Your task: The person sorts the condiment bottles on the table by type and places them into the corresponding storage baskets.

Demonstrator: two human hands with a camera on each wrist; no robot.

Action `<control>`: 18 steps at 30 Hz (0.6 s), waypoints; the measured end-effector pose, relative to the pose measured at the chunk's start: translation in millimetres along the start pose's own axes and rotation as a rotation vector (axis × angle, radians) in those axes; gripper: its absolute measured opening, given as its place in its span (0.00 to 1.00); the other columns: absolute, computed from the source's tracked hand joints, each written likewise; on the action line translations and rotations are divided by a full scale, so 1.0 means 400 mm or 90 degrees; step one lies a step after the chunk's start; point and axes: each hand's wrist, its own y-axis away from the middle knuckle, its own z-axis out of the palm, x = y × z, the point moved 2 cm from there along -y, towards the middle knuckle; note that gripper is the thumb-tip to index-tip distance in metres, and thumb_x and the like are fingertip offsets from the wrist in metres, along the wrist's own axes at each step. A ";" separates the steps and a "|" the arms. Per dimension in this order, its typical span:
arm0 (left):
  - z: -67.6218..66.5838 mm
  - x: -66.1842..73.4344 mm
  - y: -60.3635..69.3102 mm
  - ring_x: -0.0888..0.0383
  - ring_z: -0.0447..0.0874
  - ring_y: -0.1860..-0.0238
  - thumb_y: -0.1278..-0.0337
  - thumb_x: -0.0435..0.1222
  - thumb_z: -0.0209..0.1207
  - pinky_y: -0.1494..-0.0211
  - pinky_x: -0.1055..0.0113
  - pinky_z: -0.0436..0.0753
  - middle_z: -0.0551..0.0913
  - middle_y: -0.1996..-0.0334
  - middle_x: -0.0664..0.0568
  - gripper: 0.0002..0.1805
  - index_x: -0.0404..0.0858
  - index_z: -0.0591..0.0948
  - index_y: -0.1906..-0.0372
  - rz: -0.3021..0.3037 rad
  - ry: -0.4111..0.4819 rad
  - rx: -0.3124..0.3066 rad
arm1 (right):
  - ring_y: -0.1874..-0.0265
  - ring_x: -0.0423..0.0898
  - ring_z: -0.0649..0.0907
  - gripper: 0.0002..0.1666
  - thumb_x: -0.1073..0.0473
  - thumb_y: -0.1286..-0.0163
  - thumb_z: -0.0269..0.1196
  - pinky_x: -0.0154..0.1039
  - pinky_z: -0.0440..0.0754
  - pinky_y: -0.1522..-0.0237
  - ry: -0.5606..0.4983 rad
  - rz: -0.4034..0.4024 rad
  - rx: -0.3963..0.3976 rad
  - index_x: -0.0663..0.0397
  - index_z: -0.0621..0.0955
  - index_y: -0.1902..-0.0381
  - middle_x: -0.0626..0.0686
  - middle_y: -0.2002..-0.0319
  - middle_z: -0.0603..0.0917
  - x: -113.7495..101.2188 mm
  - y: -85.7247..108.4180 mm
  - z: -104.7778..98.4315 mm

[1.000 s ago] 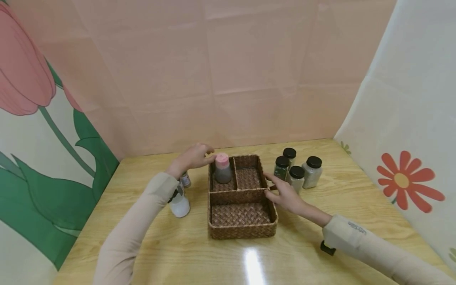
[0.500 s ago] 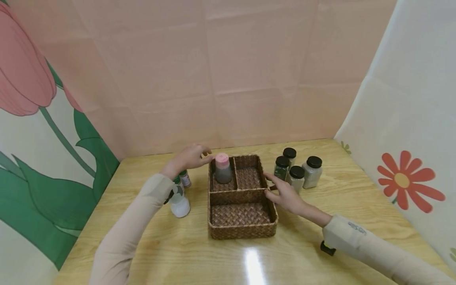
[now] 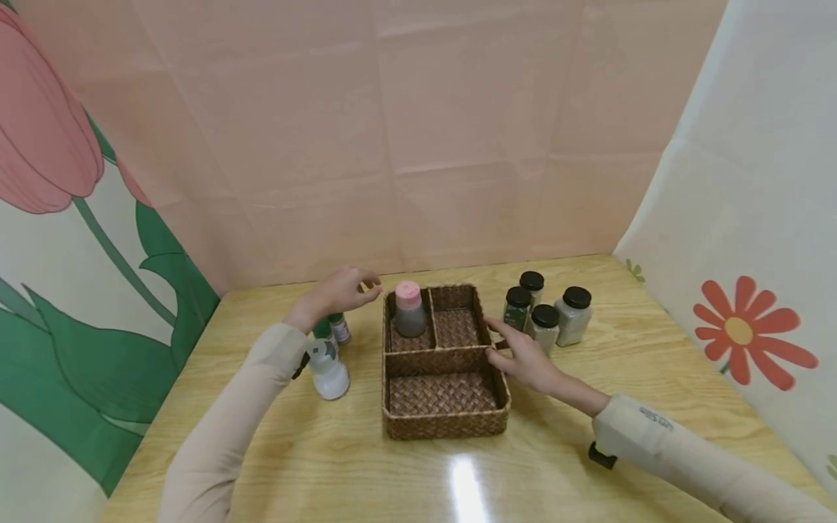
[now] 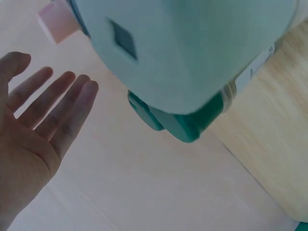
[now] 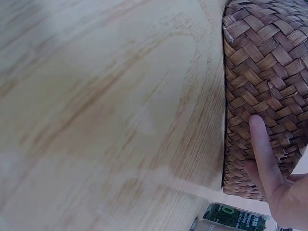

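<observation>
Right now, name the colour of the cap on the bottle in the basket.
The cap is pink; the head view shows it best.

Left hand [image 3: 343, 289] farther from pink-capped bottle [image 3: 410, 311]

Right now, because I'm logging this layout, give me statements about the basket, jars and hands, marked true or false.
The pink-capped bottle stands inside the basket. True.
The left hand grips that bottle. False: the left hand holds nothing.
The right hand touches the basket. True.
The black-lidded jars stand left of the basket. False: they stand to its right.
Four such jars show in the head view. True.
</observation>
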 end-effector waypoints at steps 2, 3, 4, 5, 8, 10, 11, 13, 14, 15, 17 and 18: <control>-0.001 -0.002 0.002 0.48 0.85 0.55 0.29 0.38 0.55 0.50 0.54 0.81 0.85 0.55 0.40 0.16 0.31 0.83 0.48 0.002 0.006 0.003 | 0.52 0.63 0.83 0.36 0.63 0.27 0.60 0.33 0.82 0.74 0.000 0.000 0.000 0.65 0.62 0.27 0.69 0.31 0.66 0.001 0.000 0.000; -0.002 -0.003 0.004 0.48 0.84 0.55 0.29 0.38 0.55 0.51 0.55 0.81 0.85 0.55 0.40 0.16 0.31 0.83 0.48 0.002 0.010 0.005 | 0.52 0.63 0.83 0.36 0.63 0.27 0.60 0.33 0.82 0.74 0.001 -0.001 0.001 0.65 0.62 0.27 0.69 0.31 0.66 0.001 0.000 0.000; -0.004 -0.003 0.006 0.48 0.84 0.56 0.29 0.38 0.55 0.51 0.55 0.81 0.85 0.56 0.41 0.16 0.31 0.83 0.48 0.003 0.013 0.007 | 0.52 0.63 0.83 0.36 0.63 0.27 0.60 0.33 0.82 0.74 0.000 -0.001 0.001 0.65 0.62 0.27 0.69 0.31 0.66 0.001 0.000 0.000; -0.005 -0.004 0.007 0.48 0.84 0.56 0.29 0.37 0.55 0.51 0.54 0.81 0.85 0.56 0.40 0.15 0.30 0.83 0.49 0.005 0.018 0.010 | 0.52 0.63 0.83 0.36 0.63 0.27 0.60 0.33 0.82 0.74 -0.002 -0.002 0.000 0.66 0.61 0.27 0.69 0.31 0.66 0.002 0.000 0.000; -0.008 -0.009 0.013 0.47 0.84 0.56 0.29 0.37 0.56 0.52 0.54 0.81 0.86 0.57 0.40 0.15 0.30 0.83 0.50 0.010 0.023 0.020 | 0.52 0.63 0.83 0.36 0.63 0.27 0.60 0.34 0.82 0.74 -0.004 0.000 -0.003 0.67 0.61 0.27 0.70 0.31 0.66 0.006 0.000 0.001; -0.009 -0.014 0.017 0.47 0.84 0.56 0.29 0.37 0.56 0.52 0.54 0.81 0.86 0.58 0.40 0.15 0.29 0.84 0.51 0.010 0.025 0.024 | 0.52 0.62 0.83 0.36 0.62 0.27 0.60 0.34 0.82 0.74 -0.001 0.002 -0.006 0.66 0.61 0.27 0.69 0.31 0.66 0.009 -0.001 0.002; -0.008 -0.016 0.018 0.47 0.84 0.57 0.29 0.38 0.56 0.52 0.54 0.81 0.86 0.58 0.40 0.15 0.29 0.84 0.51 0.008 0.025 0.024 | 0.52 0.62 0.83 0.36 0.62 0.28 0.60 0.34 0.82 0.73 0.000 0.002 -0.007 0.66 0.61 0.27 0.69 0.31 0.66 0.011 -0.001 0.002; -0.008 -0.020 0.021 0.48 0.84 0.57 0.29 0.39 0.56 0.53 0.54 0.81 0.86 0.58 0.42 0.15 0.31 0.84 0.51 0.001 0.022 0.022 | 0.52 0.62 0.83 0.36 0.62 0.28 0.60 0.34 0.82 0.74 0.001 0.003 -0.007 0.66 0.61 0.27 0.69 0.31 0.66 0.013 -0.001 0.003; -0.007 -0.021 0.022 0.49 0.84 0.57 0.29 0.39 0.56 0.53 0.54 0.81 0.85 0.58 0.42 0.15 0.31 0.84 0.51 -0.003 0.021 0.022 | 0.52 0.62 0.83 0.36 0.62 0.28 0.61 0.34 0.82 0.73 0.001 0.003 -0.006 0.66 0.62 0.27 0.69 0.31 0.66 0.013 -0.002 0.003; -0.007 -0.021 0.023 0.49 0.84 0.57 0.29 0.39 0.55 0.53 0.54 0.81 0.85 0.59 0.42 0.15 0.31 0.84 0.51 -0.003 0.019 0.023 | 0.52 0.62 0.83 0.36 0.62 0.28 0.61 0.34 0.82 0.74 0.001 0.003 -0.005 0.66 0.62 0.27 0.69 0.31 0.66 0.013 -0.002 0.003; -0.006 -0.022 0.026 0.49 0.83 0.58 0.29 0.39 0.55 0.54 0.54 0.81 0.85 0.59 0.43 0.15 0.32 0.84 0.51 -0.003 0.014 0.025 | 0.52 0.62 0.83 0.36 0.63 0.28 0.61 0.34 0.82 0.74 0.000 0.000 -0.004 0.67 0.62 0.27 0.69 0.31 0.66 0.013 -0.002 0.003; -0.007 -0.021 0.027 0.50 0.83 0.58 0.29 0.39 0.55 0.54 0.54 0.81 0.85 0.59 0.43 0.15 0.32 0.84 0.51 -0.002 0.014 0.027 | 0.52 0.62 0.83 0.36 0.63 0.28 0.60 0.34 0.82 0.74 0.000 -0.001 -0.003 0.67 0.62 0.27 0.70 0.31 0.66 0.013 -0.002 0.002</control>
